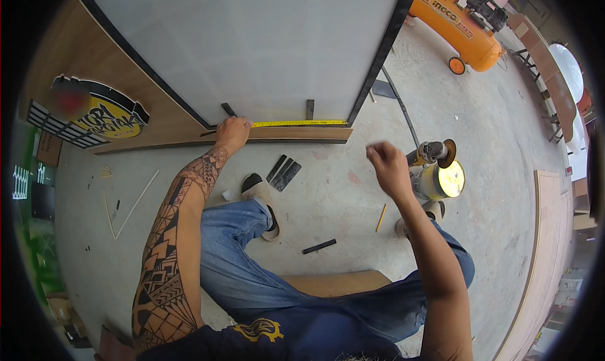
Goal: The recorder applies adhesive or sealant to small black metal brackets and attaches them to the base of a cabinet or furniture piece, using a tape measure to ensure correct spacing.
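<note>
The left hand was closed on the left end of a yellow tape, its fingertips partly hidden. The tape ran straight along the lower edge of a white panel with a black border, just above a wooden ledge. A short black strip stuck up behind the tape, and another strip stood by the left hand. The right hand hung well apart from the tape, fingers curled; I could not tell whether it was fully closed or held anything. Near it were a grinder and a can with a yellow top. On the floor lay a pencil and black pieces.
</note>
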Action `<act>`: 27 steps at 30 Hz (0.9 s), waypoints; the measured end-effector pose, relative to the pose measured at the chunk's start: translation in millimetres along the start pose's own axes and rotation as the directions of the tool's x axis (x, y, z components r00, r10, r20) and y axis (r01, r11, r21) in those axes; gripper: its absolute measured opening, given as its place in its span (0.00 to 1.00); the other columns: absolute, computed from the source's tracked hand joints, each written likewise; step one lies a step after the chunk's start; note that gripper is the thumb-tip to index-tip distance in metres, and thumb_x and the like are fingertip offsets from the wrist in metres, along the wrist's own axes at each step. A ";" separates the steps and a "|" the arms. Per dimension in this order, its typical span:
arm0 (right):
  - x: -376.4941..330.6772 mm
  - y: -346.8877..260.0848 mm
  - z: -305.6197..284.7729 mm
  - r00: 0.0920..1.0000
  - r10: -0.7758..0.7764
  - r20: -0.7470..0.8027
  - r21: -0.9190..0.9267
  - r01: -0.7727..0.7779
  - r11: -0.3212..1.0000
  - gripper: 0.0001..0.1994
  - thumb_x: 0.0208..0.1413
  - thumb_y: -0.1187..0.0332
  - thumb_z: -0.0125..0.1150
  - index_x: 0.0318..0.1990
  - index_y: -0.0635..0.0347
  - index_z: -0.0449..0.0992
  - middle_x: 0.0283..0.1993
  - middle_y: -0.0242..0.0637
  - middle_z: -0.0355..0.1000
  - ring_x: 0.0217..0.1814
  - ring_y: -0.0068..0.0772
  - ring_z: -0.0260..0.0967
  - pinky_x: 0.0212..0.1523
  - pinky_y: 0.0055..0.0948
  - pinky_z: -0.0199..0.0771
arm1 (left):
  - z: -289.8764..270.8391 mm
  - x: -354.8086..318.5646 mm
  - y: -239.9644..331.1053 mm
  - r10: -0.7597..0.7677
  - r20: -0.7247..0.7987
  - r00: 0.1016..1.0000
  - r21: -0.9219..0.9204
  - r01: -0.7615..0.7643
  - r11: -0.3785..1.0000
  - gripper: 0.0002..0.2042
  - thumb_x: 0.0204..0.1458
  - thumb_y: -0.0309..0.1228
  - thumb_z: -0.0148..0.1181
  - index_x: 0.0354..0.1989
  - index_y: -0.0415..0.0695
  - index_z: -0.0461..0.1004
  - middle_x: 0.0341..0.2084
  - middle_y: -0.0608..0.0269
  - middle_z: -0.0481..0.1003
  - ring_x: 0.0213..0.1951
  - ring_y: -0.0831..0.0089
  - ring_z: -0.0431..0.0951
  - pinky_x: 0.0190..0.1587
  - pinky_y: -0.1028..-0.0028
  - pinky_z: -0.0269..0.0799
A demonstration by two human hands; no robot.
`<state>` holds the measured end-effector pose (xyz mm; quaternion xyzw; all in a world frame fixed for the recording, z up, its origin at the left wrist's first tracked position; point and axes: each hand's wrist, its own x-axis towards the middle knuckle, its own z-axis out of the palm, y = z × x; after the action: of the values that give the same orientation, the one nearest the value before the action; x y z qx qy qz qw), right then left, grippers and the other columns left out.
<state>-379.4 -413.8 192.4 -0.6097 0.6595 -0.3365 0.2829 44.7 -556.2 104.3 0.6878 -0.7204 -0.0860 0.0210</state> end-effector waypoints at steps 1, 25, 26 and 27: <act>13.1 -11.1 9.5 1.000 -0.011 -0.006 -0.006 0.011 1.000 0.12 0.67 0.66 0.65 0.44 0.70 0.82 0.35 0.40 0.83 0.39 0.26 0.80 0.43 0.31 0.78 | 2.1 0.7 -4.4 0.013 -0.033 0.999 0.008 -0.013 1.000 0.19 0.68 0.47 0.54 0.47 0.46 0.84 0.45 0.44 0.82 0.50 0.45 0.82 0.56 0.48 0.76; -200.8 118.2 170.7 0.842 0.326 0.430 -0.212 -0.257 0.943 0.18 0.62 0.55 0.65 0.48 0.63 0.84 0.42 0.57 0.83 0.49 0.58 0.82 0.53 0.47 0.81 | -29.5 -19.1 -28.5 0.224 -0.280 0.934 -0.164 -0.276 0.947 0.17 0.68 0.44 0.58 0.38 0.43 0.81 0.35 0.46 0.79 0.42 0.44 0.79 0.48 0.49 0.75; -202.2 116.8 170.7 0.844 0.323 0.428 -0.210 -0.255 0.944 0.18 0.62 0.55 0.65 0.48 0.63 0.84 0.42 0.57 0.83 0.49 0.58 0.82 0.53 0.47 0.81 | -32.8 -19.8 -28.4 0.225 -0.283 0.932 -0.162 -0.278 0.947 0.17 0.68 0.44 0.58 0.38 0.43 0.81 0.35 0.46 0.79 0.42 0.44 0.79 0.48 0.49 0.75; -203.6 115.6 170.6 0.829 0.333 0.449 -0.201 -0.270 0.942 0.19 0.63 0.55 0.64 0.48 0.63 0.84 0.42 0.57 0.83 0.50 0.58 0.82 0.54 0.47 0.80 | -35.8 -19.8 -28.1 0.222 -0.297 0.929 -0.160 -0.277 0.947 0.17 0.68 0.44 0.57 0.38 0.43 0.81 0.35 0.46 0.79 0.42 0.44 0.79 0.47 0.49 0.75</act>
<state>-297.0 -224.7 -11.1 -0.5786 0.6777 -0.0839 0.4461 78.8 -541.1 137.0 0.5898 -0.7801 -0.0580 0.2003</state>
